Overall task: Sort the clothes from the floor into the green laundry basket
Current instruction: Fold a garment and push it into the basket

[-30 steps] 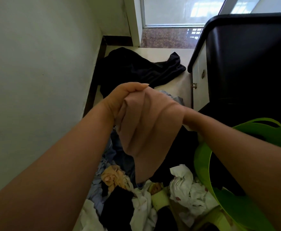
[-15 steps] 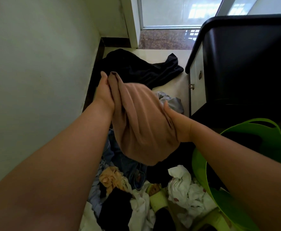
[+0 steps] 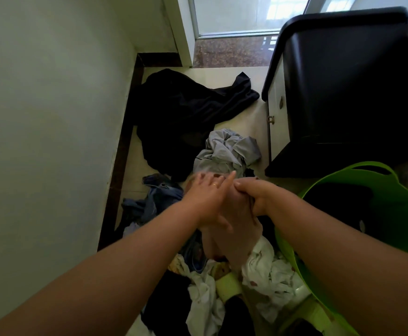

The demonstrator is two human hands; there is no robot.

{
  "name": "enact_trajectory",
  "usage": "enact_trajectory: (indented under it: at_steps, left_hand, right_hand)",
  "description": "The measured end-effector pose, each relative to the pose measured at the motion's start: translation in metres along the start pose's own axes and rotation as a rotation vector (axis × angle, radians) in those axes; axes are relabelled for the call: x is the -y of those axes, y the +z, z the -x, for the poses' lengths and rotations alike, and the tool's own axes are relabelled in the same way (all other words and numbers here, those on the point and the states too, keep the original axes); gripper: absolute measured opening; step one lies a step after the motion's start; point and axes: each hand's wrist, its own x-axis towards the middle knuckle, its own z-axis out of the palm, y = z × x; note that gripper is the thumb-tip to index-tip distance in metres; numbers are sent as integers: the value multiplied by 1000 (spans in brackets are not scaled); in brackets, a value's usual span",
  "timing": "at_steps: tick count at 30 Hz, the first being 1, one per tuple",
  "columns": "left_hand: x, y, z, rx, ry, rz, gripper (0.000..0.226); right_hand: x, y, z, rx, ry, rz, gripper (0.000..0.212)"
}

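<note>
A pale wall [image 3: 48, 132] with a dark skirting board [image 3: 123, 151] borders the light tiled floor [image 3: 222, 76], where a black garment [image 3: 186, 112] and a grey one [image 3: 229, 151] lie. Above the clothes pile [image 3: 205, 294], the left hand [image 3: 206, 197] is spread open against a tan cloth [image 3: 234, 241] that the right hand [image 3: 256, 194] pinches. The green laundry basket [image 3: 382, 238] stands at right, below a dark-topped cabinet [image 3: 343, 88].
</note>
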Motion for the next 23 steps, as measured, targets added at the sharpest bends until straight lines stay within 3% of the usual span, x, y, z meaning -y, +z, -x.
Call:
enact_trajectory:
  at_steps: [2,5,9,11,14,17,20,23]
  left_hand:
    - [-19,7,-8,-83,-13,-136,131]
    - [-28,-2,-21,-236,-52,-169,106]
    - [-74,-30,-41,-225,-152,-105,31]
    - [-94,-46,-49,-227,-229,14,2]
    - [-125,-73,-61,-210,-293,233,13]
    - [-173,-90,-76,-113,-316,762,36]
    - [-225,-91,-93,68,-384,1285,76]
    - [-256,-73,-109,284,-398,1494,74]
  right_hand:
    - [1,-16,7,54,-14,36,52]
    - [2,-27,28,97,-79,-20,50]
    - [-5,-67,39,-16,-204,-205,46]
    - [-12,-91,42,-228,-262,-234,45]
    - [-39,-135,51,-405,-287,-226,55]
    - [-74,-184,53,-306,-191,-443,75]
    - [-105,-231,61,-333,-260,-592,54]
    - [-132,-267,70,-396,-338,-637,47]
